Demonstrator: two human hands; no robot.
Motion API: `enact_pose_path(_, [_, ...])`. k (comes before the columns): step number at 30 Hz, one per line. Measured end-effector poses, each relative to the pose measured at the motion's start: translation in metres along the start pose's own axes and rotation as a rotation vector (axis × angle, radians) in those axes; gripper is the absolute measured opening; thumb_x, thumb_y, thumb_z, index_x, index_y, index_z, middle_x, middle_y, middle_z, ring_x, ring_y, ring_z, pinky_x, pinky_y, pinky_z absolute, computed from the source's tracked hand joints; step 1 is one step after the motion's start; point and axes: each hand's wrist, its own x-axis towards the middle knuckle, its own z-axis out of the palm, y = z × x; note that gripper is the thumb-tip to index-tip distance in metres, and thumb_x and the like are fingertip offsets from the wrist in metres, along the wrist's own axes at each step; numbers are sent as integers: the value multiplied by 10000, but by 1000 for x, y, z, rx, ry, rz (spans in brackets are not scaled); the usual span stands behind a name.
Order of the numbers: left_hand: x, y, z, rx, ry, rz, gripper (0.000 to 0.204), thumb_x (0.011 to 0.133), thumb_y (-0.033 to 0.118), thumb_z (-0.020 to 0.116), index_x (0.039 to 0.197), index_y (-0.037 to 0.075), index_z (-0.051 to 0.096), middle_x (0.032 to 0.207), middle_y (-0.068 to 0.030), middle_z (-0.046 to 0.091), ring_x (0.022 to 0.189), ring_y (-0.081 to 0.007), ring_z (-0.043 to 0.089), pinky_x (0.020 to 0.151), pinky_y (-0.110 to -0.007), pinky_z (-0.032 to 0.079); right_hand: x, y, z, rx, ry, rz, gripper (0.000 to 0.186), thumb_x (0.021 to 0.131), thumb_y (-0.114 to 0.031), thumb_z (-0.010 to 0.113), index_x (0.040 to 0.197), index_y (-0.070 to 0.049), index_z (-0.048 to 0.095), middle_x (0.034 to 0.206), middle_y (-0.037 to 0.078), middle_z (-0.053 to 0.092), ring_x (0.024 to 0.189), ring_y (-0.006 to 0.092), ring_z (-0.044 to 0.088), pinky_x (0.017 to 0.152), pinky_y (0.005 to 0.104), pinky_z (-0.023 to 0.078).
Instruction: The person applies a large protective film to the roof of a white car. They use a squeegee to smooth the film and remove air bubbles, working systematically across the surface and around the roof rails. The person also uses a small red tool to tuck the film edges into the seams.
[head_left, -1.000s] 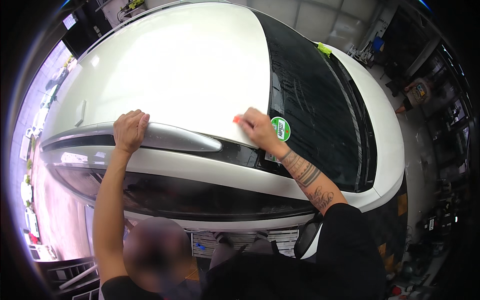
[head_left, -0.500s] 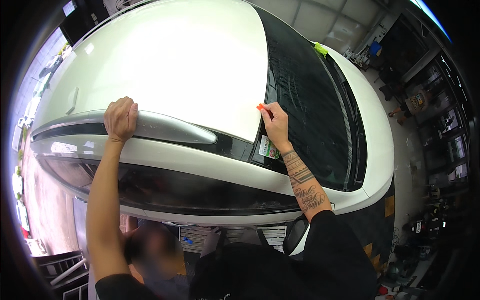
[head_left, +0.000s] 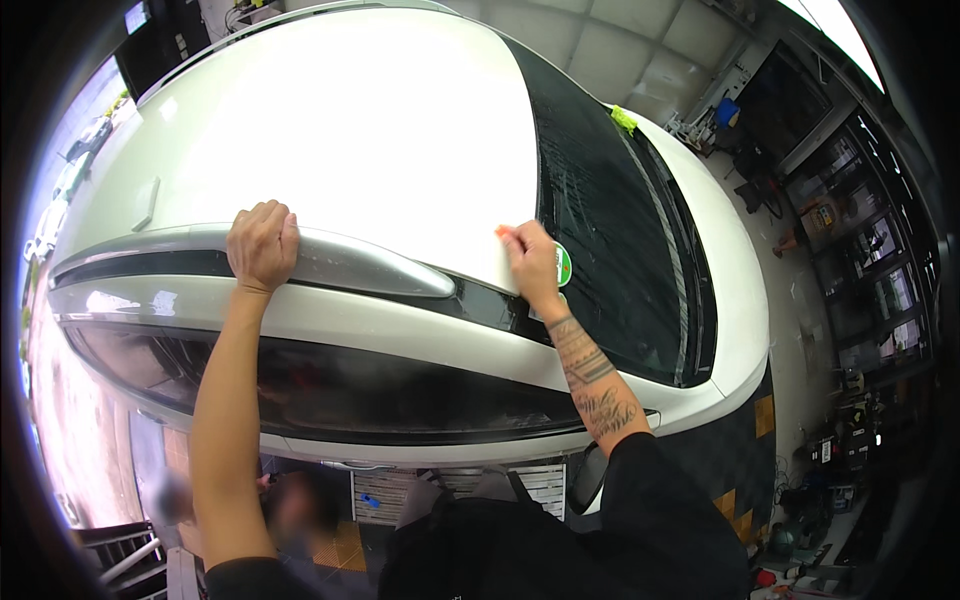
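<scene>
My left hand point(head_left: 263, 245) is wrapped round the silver roof rail point(head_left: 350, 255) along the near side of a white car. My right hand point(head_left: 533, 262) pinches a small orange piece point(head_left: 502, 231), its exact kind unclear because the fingers cover most of it. That piece is at the white roof point(head_left: 390, 140), just behind the roof's front edge. Below and beside the right hand lies the dark windshield point(head_left: 625, 260), streaked and wet-looking. A round green sticker point(head_left: 564, 265) shows on the glass next to my fingers.
A yellow-green cloth point(head_left: 623, 120) lies at the windshield's far lower corner. The door mirror point(head_left: 588, 480) juts out below my right arm. Under me is a slatted platform point(head_left: 540, 485) with a small blue item point(head_left: 370, 499). Another person point(head_left: 305, 510) is close by at lower left.
My right hand has shifted back from the roof's front edge onto the white roof with the orange piece. The left hand keeps its hold on the rail. The whole view has shifted slightly.
</scene>
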Motion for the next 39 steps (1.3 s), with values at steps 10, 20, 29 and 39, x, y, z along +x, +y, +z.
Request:
enact_pose_path(10, [-6, -15, -8, -45, 59, -21, 177, 799, 159, 545, 654, 62, 518, 666, -81, 508, 647, -254, 517, 603, -372, 392, 48, -70, 61, 191, -299, 3, 112, 855, -41, 633, 769, 25, 605, 717, 66, 609, 636, 132, 548, 611, 275, 458])
enact_pose_path(20, [9, 3, -18, -98, -304, -253, 197, 810, 153, 511, 974, 109, 610, 842, -47, 668, 828, -204, 640, 680, -379, 474, 37, -113, 75, 180, -380, 27, 154, 848, -58, 648, 980, -22, 718, 846, 89, 629, 763, 180, 591, 728, 276, 472])
enact_pose_path(29, [58, 95, 53, -336, -690, -185, 155, 759, 146, 663, 867, 55, 726, 843, -178, 689, 848, -315, 672, 730, -414, 533, 22, -102, 73, 343, -195, 200, 299, 844, 2, 600, 1140, 7, 566, 814, 114, 653, 773, 182, 625, 664, 301, 503])
enact_pose_path(39, [44, -150, 10, 236, -404, -609, 106, 792, 24, 566, 803, -13, 666, 804, -233, 668, 744, -374, 670, 720, -449, 541, -101, -40, -34, -334, 13, 214, 524, 836, -284, 667, 1270, -47, 494, 1245, 144, 476, 1163, 331, 436, 956, 463, 350])
